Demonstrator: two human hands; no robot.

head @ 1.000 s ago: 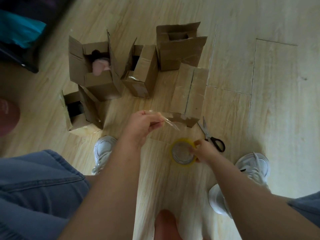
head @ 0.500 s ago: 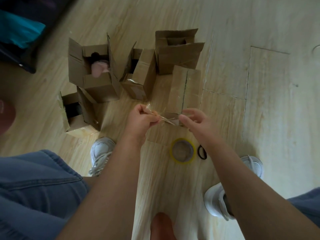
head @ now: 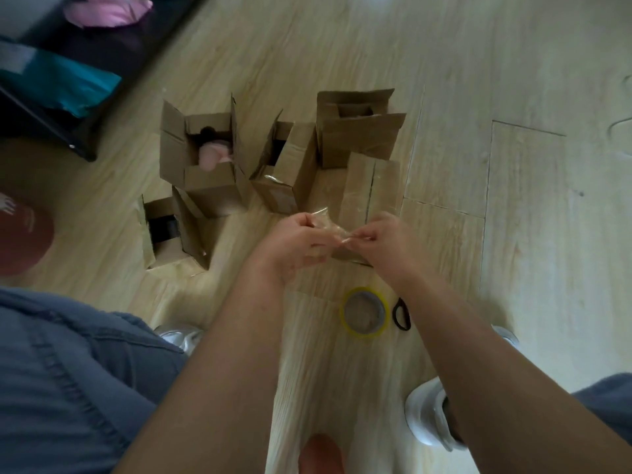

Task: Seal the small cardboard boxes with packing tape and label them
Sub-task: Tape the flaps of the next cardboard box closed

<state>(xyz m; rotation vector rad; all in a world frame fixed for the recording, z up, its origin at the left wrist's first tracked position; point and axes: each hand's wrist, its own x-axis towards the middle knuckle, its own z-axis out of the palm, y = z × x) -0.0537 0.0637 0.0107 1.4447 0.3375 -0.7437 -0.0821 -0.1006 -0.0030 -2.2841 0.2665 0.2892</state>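
Both hands meet above the wooden floor (head: pixel 513 234). The left hand (head: pixel 295 241) pinches 1 end of a crumpled strip of clear tape (head: pixel 326 224) between thumb and fingers. The right hand (head: pixel 386 242) pinches the other end, fingertips curled tight on it. The strip hangs just over the near end of the closed box (head: pixel 371 186), which lies on the floor with its flaps shut and a dark seam running down its top. Whether the tape touches the cardboard, I cannot tell. Nearer, the yellow-rimmed tape roll (head: pixel 350 314) lies flat on the floor. Just to its right is the black handle loop of the scissors (head: pixel 400 314), the rest hidden behind the right forearm. Beyond and to the left stand 4 open boxes. The far box (head: pixel 355 138) is just behind the closed one. The middle box (head: pixel 290 172) tilts beside it, flaps up. The box with a pink item (head: pixel 205 186) sits further left. The left box (head: pixel 191 230) lies on its side, nearest the denim-covered knee (head: pixel 68 371). A white shoe (head: pixel 427 419) is planted at near right, under the right forearm. Another shoe (head: pixel 179 336) peeks out at near left.
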